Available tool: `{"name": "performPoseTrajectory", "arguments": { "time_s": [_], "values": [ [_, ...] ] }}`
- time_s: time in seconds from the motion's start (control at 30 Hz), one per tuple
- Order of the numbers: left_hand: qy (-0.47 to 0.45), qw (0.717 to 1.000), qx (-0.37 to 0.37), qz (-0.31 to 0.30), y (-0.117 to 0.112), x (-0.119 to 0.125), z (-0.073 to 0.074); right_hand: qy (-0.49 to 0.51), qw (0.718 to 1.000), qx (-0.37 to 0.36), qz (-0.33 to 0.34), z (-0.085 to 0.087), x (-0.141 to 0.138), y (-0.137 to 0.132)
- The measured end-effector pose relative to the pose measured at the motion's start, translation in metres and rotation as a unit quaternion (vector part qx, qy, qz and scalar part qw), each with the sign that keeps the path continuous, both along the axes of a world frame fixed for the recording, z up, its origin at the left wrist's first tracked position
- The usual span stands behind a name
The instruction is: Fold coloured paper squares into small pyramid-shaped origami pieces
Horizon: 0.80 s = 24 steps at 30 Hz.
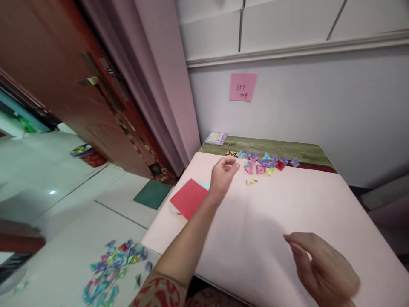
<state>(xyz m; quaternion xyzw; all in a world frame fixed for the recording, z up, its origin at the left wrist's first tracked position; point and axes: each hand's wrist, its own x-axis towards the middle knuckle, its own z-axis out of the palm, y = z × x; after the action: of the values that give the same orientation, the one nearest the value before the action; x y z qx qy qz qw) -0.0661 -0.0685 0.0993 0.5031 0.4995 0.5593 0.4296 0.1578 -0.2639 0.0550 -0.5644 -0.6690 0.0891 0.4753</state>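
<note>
The left hand (223, 172) reaches out toward the far edge of the table (319, 200), thumb drawn against the fingertips. Whether it pinches anything, I cannot tell. Just beside it lie the folded paper pieces (265, 164), bunched along that far edge. I count roughly fourteen, too crowded to be sure, with one yellow piece (251, 181) set a little apart. They look feather-light and springy, easily crushed or flicked away, so a gentle pinch at a folded point seems the best hold. The right hand (322, 268) hovers over the near edge, blurred, fingers loosely curled and holding nothing. One red sheet (189, 197) lies on pale blue paper at the left edge, and one paper pack (216, 138) sits at the far left corner.
</note>
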Motion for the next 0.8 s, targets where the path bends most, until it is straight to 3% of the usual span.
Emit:
{"name": "performPoseTrajectory", "arguments": {
  "time_s": [0.03, 0.13, 0.2, 0.3, 0.4, 0.5, 0.8],
  "values": [
    [0.131, 0.991, 0.018, 0.035, -0.012, -0.02, -0.007, -0.016, 1.0, 0.01, 0.004, -0.003, -0.001, 0.006],
    [0.417, 0.903, -0.004, 0.107, -0.045, -0.075, -0.032, -0.052, 0.998, 0.02, 0.001, -0.014, 0.006, 0.015],
    [0.503, 0.854, -0.086, 0.107, -0.063, -0.098, -0.05, -0.053, 0.999, -0.006, -0.012, -0.022, 0.011, 0.015],
    [0.557, 0.814, -0.145, 0.083, -0.08, -0.104, -0.074, -0.041, 0.998, -0.04, 0.01, -0.027, 0.008, 0.014],
    [0.564, 0.804, -0.153, 0.108, -0.084, -0.091, -0.09, -0.031, 0.997, -0.051, 0.044, -0.025, -0.004, 0.013],
    [0.554, 0.805, -0.165, 0.134, -0.08, -0.082, -0.096, -0.029, 0.996, -0.063, 0.059, -0.024, -0.014, 0.009],
    [0.496, 0.842, -0.156, 0.142, -0.076, -0.095, -0.085, 0.019, 0.988, -0.153, 0.025, -0.035, -0.004, -0.007]
  ]
}}
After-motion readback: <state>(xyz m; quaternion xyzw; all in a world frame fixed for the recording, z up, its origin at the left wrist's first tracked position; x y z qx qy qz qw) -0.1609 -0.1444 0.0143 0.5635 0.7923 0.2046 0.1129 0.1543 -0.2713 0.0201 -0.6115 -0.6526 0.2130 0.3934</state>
